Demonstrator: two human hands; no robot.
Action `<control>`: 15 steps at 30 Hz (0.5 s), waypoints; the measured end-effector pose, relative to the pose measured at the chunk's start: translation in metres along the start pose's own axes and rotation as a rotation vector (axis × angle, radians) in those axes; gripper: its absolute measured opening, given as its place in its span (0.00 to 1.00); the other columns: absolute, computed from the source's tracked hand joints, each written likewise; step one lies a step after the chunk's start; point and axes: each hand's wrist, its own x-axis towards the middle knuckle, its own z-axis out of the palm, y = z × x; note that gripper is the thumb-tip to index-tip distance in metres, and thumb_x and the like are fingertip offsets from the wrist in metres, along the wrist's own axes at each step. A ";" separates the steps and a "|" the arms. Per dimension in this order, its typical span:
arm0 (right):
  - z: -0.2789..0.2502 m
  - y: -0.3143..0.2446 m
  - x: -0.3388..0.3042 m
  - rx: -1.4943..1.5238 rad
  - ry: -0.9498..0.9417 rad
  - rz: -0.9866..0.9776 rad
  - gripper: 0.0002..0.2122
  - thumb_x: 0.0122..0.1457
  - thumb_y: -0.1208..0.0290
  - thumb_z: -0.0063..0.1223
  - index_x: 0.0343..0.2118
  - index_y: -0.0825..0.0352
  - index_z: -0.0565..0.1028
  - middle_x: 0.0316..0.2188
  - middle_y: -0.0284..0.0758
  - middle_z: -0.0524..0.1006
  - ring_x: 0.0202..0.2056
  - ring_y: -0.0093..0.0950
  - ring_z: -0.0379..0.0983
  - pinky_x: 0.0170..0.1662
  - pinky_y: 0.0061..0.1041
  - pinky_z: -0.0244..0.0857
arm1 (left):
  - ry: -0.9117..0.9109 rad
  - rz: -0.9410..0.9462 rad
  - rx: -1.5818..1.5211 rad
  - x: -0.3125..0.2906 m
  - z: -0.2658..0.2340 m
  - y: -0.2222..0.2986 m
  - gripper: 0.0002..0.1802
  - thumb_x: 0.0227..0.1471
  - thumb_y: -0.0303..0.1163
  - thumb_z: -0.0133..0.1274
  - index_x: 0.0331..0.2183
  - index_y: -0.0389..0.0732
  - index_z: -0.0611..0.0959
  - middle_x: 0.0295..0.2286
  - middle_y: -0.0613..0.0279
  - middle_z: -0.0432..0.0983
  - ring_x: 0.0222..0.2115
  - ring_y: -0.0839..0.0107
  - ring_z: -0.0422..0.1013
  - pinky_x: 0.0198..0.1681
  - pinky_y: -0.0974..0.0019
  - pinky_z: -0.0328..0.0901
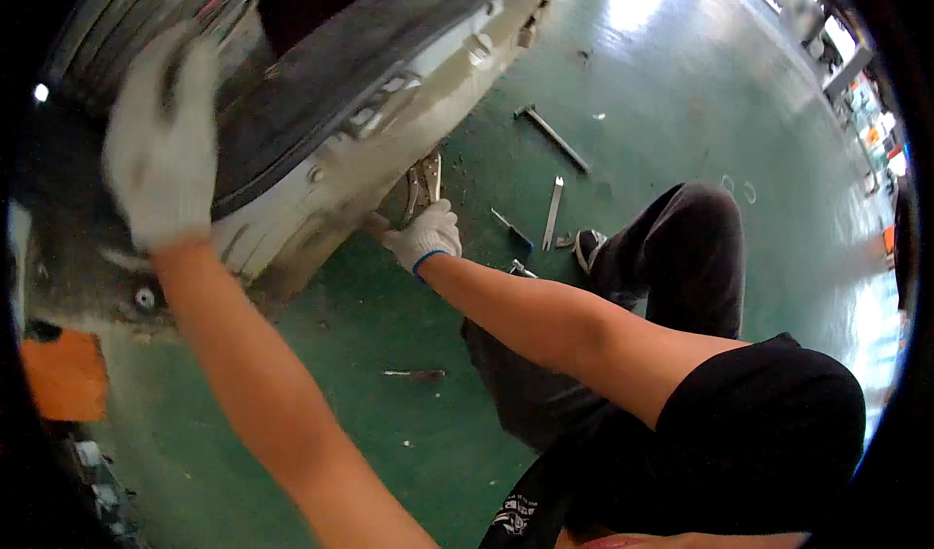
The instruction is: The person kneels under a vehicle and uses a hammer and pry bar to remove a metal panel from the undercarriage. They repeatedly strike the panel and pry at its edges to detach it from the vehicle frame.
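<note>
My left hand [163, 150], in a white knit glove and smeared by motion, is over the dark interior beside the car body's sill. Its fingers look stretched out and apart, and I see nothing in them. Low beside the pale, scuffed sill [389, 130], my right hand [428, 235] wears a white glove with a blue cuff. Its fingers are closed around what look like silver locking pliers [433, 174], whose metal arms stick out toward the sill. Whether the pliers grip the sill's lower edge is hard to make out.
On the green floor [681, 140] to the right lie a hammer [556, 142], a flat forked pry bar [553, 213] and a dark-handled screwdriver [513, 230]. Another screwdriver [418, 374] lies nearer me. My bent knee [696, 228] is at the right. An orange panel [66, 374] stands far left.
</note>
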 end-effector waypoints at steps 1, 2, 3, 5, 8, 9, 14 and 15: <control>0.002 0.004 0.004 0.023 0.018 -0.010 0.47 0.39 0.45 0.76 0.53 0.71 0.60 0.51 0.49 0.71 0.53 0.44 0.73 0.54 0.39 0.71 | 0.160 -0.097 -0.027 -0.025 -0.001 0.024 0.22 0.56 0.44 0.60 0.44 0.36 0.84 0.45 0.50 0.81 0.43 0.54 0.76 0.49 0.56 0.69; -0.006 0.015 0.014 0.031 0.015 0.020 0.46 0.39 0.47 0.76 0.53 0.71 0.60 0.51 0.49 0.71 0.52 0.44 0.73 0.54 0.39 0.71 | 0.303 -0.160 -0.051 -0.060 0.011 0.040 0.20 0.58 0.43 0.55 0.43 0.36 0.83 0.43 0.51 0.80 0.42 0.56 0.76 0.48 0.56 0.69; -0.013 0.014 0.014 0.055 -0.009 0.036 0.46 0.40 0.48 0.76 0.53 0.71 0.60 0.51 0.49 0.71 0.52 0.44 0.73 0.54 0.39 0.71 | 0.385 -0.237 0.005 -0.099 0.014 0.051 0.19 0.60 0.41 0.51 0.42 0.36 0.83 0.41 0.52 0.79 0.41 0.57 0.75 0.47 0.57 0.69; -0.016 0.005 0.007 0.088 -0.067 0.012 0.45 0.41 0.52 0.77 0.54 0.72 0.59 0.51 0.51 0.70 0.52 0.45 0.74 0.53 0.40 0.71 | 0.178 -0.502 0.367 -0.185 0.018 0.050 0.19 0.64 0.38 0.42 0.40 0.35 0.82 0.37 0.54 0.78 0.39 0.61 0.74 0.44 0.57 0.69; -0.017 0.000 0.003 0.115 -0.107 -0.038 0.45 0.41 0.51 0.76 0.54 0.72 0.58 0.50 0.51 0.70 0.52 0.45 0.73 0.52 0.40 0.72 | -0.045 -1.553 -0.617 -0.327 0.098 -0.004 0.20 0.67 0.39 0.43 0.50 0.35 0.78 0.46 0.53 0.76 0.43 0.62 0.73 0.47 0.57 0.68; -0.019 -0.003 -0.001 0.143 -0.167 -0.021 0.46 0.41 0.49 0.75 0.56 0.72 0.59 0.52 0.51 0.70 0.54 0.48 0.72 0.55 0.41 0.70 | -0.031 -1.528 -0.914 -0.365 0.125 -0.019 0.21 0.66 0.41 0.45 0.51 0.35 0.78 0.47 0.54 0.75 0.45 0.62 0.73 0.48 0.58 0.68; -0.053 0.029 0.025 0.171 -0.217 -0.084 0.46 0.42 0.44 0.71 0.55 0.74 0.62 0.51 0.54 0.73 0.53 0.47 0.74 0.55 0.39 0.69 | -0.077 -1.662 -1.157 -0.344 0.172 0.024 0.24 0.62 0.44 0.51 0.52 0.35 0.77 0.46 0.57 0.77 0.45 0.63 0.74 0.49 0.59 0.68; -0.063 0.031 0.032 0.173 -0.238 -0.104 0.45 0.42 0.44 0.71 0.54 0.74 0.63 0.50 0.55 0.73 0.52 0.47 0.74 0.55 0.39 0.69 | -0.103 -1.651 -1.113 -0.334 0.169 0.033 0.24 0.62 0.43 0.52 0.52 0.35 0.77 0.46 0.57 0.77 0.45 0.64 0.74 0.49 0.59 0.68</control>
